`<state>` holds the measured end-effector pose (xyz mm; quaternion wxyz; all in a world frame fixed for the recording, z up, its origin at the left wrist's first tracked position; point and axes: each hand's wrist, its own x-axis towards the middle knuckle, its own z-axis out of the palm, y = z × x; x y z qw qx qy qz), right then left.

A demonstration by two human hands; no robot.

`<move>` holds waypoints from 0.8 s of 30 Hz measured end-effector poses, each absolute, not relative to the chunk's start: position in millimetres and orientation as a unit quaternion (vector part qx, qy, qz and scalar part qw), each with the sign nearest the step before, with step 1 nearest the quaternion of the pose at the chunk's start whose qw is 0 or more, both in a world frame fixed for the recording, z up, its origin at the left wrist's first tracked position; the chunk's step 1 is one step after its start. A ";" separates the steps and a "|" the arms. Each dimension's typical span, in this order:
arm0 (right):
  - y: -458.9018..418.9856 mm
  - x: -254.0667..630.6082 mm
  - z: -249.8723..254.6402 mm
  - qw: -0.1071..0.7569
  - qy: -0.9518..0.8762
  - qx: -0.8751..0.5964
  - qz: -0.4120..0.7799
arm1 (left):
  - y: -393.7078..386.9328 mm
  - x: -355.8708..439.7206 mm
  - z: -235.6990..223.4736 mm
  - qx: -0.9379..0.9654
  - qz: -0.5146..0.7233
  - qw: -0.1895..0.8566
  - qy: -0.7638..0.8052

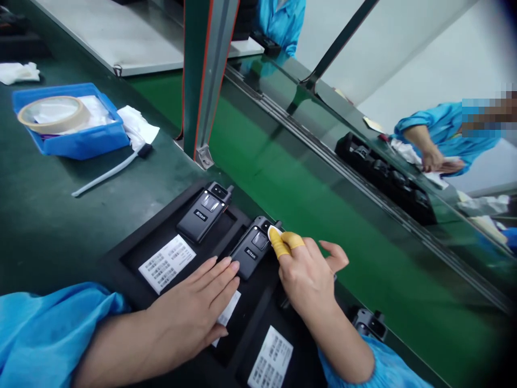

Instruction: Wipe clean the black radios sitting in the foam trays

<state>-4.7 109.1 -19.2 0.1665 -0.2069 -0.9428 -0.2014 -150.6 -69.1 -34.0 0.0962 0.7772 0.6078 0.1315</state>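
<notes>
A black handheld radio (249,253) marked "Riton", with a stubby antenna, lies in a black foam tray (133,237). My left hand (194,307) lies flat, its fingertips on the radio's lower end and its palm partly over a white barcode label sheet (231,310). My right hand (307,269), with yellow finger cots on two fingers, pinches a small white wipe (272,230) against the radio's top corner. A second Riton radio (204,213) rests in the compartment to the left, above another label sheet (167,263). My right hand and forearm hide most of a third radio.
At the left stands a blue bin (84,140) holding a tape roll (52,114), beside crumpled white wipes (137,126) and a white-handled brush (109,175). A metal post (202,81) rises by a green conveyor belt (258,156). Across it, a co-worker's hands (434,161) work near another tray (383,178).
</notes>
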 end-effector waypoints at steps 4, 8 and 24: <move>107.8 -14.3 -16.2 0.182 -0.941 -0.181 -0.219 | -69.4 -149.2 -35.5 0.779 0.127 0.076 0.609; 104.9 -25.9 -12.1 0.199 -0.936 -0.168 -0.235 | -70.4 -149.1 -36.8 0.777 0.128 0.070 0.613; 116.0 -7.6 -6.2 0.210 -0.903 -0.230 -0.295 | -70.1 -149.0 -38.4 0.772 0.147 0.063 0.615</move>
